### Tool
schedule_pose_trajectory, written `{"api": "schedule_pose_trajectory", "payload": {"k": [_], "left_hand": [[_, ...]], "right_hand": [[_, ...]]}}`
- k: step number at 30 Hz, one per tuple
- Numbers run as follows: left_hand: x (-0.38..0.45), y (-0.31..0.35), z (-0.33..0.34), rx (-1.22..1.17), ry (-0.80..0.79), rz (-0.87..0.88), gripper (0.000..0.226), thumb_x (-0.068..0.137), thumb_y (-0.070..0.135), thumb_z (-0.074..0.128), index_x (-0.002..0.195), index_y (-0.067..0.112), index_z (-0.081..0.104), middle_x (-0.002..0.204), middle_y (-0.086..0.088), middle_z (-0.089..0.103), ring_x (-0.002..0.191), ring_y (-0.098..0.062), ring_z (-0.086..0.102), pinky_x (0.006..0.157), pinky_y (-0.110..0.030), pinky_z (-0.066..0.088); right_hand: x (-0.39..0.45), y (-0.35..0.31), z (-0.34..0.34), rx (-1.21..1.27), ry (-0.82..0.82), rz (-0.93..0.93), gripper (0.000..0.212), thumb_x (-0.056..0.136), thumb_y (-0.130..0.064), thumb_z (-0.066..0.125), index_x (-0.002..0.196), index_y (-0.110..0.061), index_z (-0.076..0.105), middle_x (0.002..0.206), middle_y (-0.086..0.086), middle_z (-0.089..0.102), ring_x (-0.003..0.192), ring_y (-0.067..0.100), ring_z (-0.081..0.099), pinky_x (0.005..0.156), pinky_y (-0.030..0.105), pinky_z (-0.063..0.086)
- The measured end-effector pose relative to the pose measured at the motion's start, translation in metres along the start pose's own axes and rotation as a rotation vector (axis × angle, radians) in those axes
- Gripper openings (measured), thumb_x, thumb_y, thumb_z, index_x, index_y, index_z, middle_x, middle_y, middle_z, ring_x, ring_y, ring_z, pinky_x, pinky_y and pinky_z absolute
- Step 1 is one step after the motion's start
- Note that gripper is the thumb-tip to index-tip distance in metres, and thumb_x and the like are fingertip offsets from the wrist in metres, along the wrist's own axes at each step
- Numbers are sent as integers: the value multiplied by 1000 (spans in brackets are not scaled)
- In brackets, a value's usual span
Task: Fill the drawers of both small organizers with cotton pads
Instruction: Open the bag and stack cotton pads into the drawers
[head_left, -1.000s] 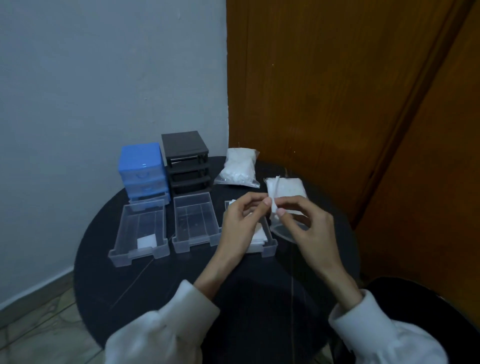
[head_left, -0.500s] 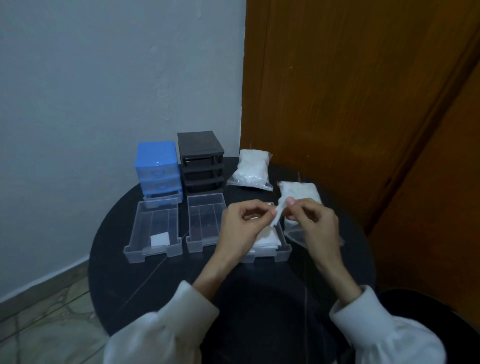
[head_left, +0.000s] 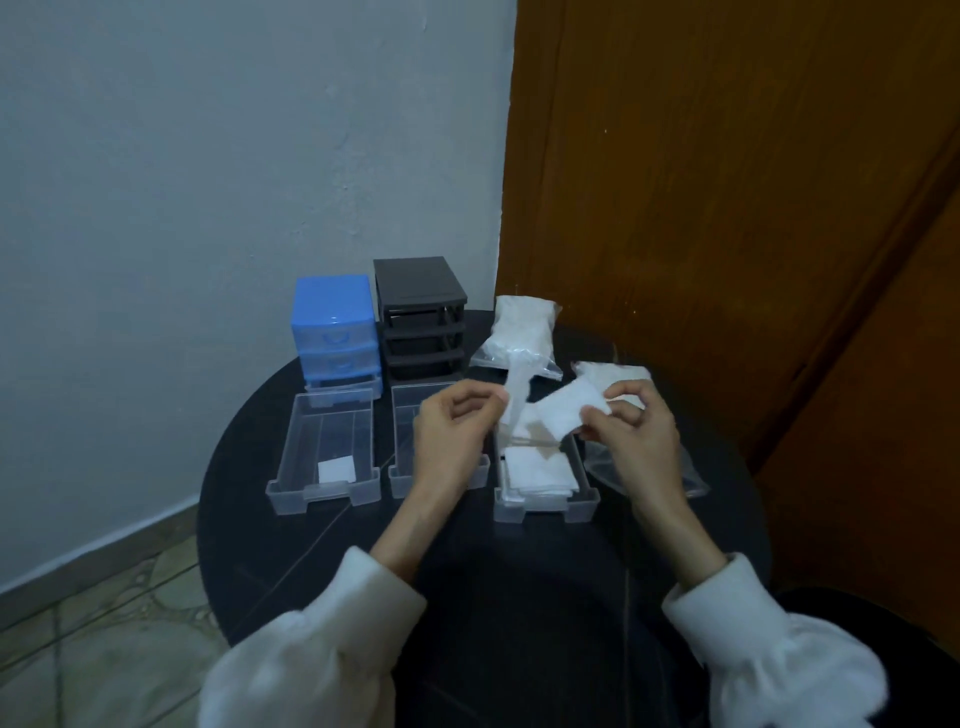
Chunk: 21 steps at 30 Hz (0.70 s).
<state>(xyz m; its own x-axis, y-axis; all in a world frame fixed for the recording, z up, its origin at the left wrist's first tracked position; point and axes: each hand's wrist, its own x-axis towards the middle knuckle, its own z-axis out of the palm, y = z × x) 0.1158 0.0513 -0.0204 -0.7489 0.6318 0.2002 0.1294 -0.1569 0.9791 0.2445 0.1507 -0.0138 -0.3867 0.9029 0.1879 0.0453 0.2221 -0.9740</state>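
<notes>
My left hand (head_left: 454, 431) pinches one thin white cotton pad (head_left: 518, 400), which hangs edge-on. My right hand (head_left: 631, 431) pinches a second, flatter cotton pad (head_left: 569, 413). Both hover over the right clear drawer (head_left: 543, 506), which holds a layer of pads. A middle clear drawer (head_left: 402, 473) lies partly behind my left hand. The left clear drawer (head_left: 324, 488) holds one pad (head_left: 336, 470). At the back stand a blue organizer (head_left: 335, 327) and a black organizer (head_left: 418, 312) with empty slots.
All stands on a small round black table (head_left: 467, 587). A sealed bag of cotton pads (head_left: 522, 332) lies behind the drawers, and an opened bag (head_left: 618, 376) lies under my right hand. A white wall is left, a wooden door right.
My hands have drawn apart, splitting the pinched cotton into two pads, one in each hand. The camera view has shifted so the table sits further right.
</notes>
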Motion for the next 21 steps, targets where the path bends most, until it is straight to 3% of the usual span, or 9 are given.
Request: {"api": "schedule_pose_trajectory", "payload": {"k": [3,7,11,13,16,21], "left_hand": [[4,-2,-10,-13,121,-20,15,85,4,63,90,18,60,76,5,67,70,-1,64,70,-17,52],[8,-5,-20,91,101,5,23,89,2,54,74,19,58,78,7,62,71,1,59,77,-29,49],[9,-6,-25,109,93,-43,26,90,3,52,80,22,68,84,10,64,77,-4,57,74,-24,48],[9,-8,-25,100,119,-64,17,87,7,59,84,21,68,85,7,65,79,-6,59,74,-23,48],[10,-10,-26,95,167,-52,9,83,9,66,84,18,67,78,4,66,67,1,60,67,-16,49],[12,-11,-25,93,127,-45,15,84,0,61,91,13,66,84,11,63,67,9,61,63,-7,49]], "right_hand": [[8,2,6,32,27,42,25,89,-6,59,88,-30,50,80,2,68,74,14,67,71,27,54],[21,10,21,24,-25,148,20,90,-1,55,88,-18,65,109,6,62,80,12,66,70,20,55],[24,16,32,-28,-34,140,26,90,-4,55,110,-17,67,106,-3,57,82,7,60,76,21,52],[22,17,33,-112,-26,110,25,89,-11,59,110,-20,67,105,-4,59,87,4,55,82,23,48],[22,19,33,-167,-4,97,26,87,-11,62,111,-18,68,110,1,64,95,7,56,90,25,47],[24,22,34,-262,-18,113,28,85,-12,66,113,-13,67,111,3,66,92,7,56,83,20,47]]}}
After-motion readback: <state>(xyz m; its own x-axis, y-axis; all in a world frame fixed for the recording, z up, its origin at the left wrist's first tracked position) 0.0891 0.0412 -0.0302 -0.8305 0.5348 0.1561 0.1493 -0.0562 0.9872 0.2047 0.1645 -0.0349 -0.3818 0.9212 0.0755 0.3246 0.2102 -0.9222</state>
